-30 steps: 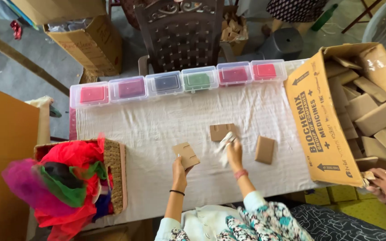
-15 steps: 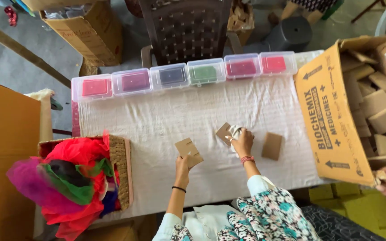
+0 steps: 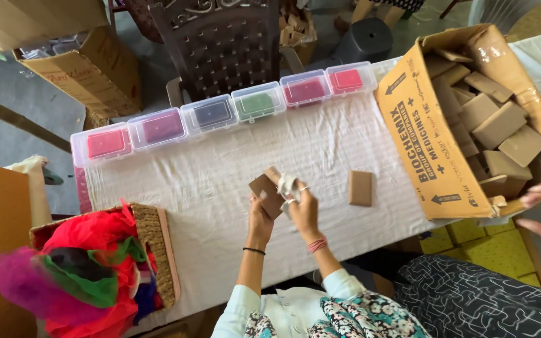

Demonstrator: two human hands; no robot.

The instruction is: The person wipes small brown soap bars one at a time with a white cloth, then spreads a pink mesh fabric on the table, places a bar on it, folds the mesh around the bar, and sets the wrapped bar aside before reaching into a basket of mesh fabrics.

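Head view showed the left hand had brought its small cardboard box up against the right hand, which gripped white paper, both hands now working one box.

Table under a white cloth, and along its far edge runs a row of six clear lidded boxes with coloured contents. One flat brown cardboard packet lies alone mid-cloth. Woven basket of bright fabrics sits at the near left corner.
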